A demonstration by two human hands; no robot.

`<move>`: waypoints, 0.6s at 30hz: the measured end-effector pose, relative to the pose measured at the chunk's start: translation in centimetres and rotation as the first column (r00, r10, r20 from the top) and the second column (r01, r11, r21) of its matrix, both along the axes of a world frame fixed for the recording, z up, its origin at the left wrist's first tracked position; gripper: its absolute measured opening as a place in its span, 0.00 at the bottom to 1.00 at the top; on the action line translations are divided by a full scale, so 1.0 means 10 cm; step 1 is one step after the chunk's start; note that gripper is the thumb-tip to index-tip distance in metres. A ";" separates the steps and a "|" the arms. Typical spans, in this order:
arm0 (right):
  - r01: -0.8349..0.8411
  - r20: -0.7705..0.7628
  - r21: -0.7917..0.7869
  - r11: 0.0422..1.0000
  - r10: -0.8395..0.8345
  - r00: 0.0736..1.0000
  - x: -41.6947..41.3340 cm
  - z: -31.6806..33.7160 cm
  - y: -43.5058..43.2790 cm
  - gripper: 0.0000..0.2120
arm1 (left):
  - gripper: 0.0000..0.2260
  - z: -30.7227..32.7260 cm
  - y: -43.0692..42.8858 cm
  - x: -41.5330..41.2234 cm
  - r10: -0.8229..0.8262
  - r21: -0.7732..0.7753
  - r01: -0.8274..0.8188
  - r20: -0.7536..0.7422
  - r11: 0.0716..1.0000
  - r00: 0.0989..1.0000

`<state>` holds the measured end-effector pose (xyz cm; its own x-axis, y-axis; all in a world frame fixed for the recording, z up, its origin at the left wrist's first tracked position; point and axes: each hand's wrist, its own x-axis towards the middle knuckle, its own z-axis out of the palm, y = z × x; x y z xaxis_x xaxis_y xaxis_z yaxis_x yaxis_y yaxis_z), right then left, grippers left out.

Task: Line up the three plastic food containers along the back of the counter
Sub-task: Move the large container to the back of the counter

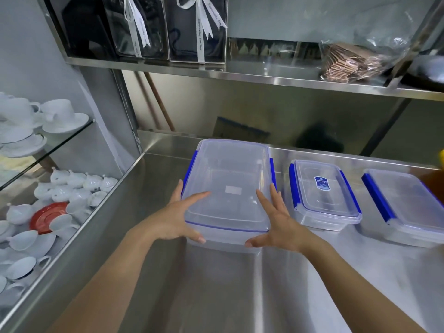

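Three clear plastic containers with blue latches sit on a steel counter (216, 284). The large container (228, 174) stands at the left, its far end near the counter's back edge. My left hand (177, 219) grips its near left corner, fingers spread over the lid. My right hand (276, 224) grips the near right corner the same way. The small container (324, 195), with a blue label on its lid, stands to the right. The medium container (406, 207) lies at the far right, partly cut off by the frame.
A steel shelf (264, 73) overhangs the back of the counter, carrying dark gift boxes (192, 27) and a plastic bag (355, 61). White cups and saucers (60, 200) fill glass shelves on the left. A yellow object (441, 159) peeks in at the right edge.
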<state>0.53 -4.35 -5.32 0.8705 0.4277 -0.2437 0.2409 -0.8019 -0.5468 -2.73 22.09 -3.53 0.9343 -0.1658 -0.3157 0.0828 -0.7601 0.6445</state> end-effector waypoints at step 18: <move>-0.089 0.006 0.037 0.995 0.089 0.996 0.01 0.01 0.64 0.56 | 0.41 -0.10 0.59 -0.19 0.195 -0.189 -0.151 0.238 0.970 0.952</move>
<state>0.63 2.05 -5.19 0.8293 0.5125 -0.2229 0.3130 -0.7563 -0.5745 -4.66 27.97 -4.57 0.9986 -0.0242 -0.0473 0.0216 -0.6288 0.7773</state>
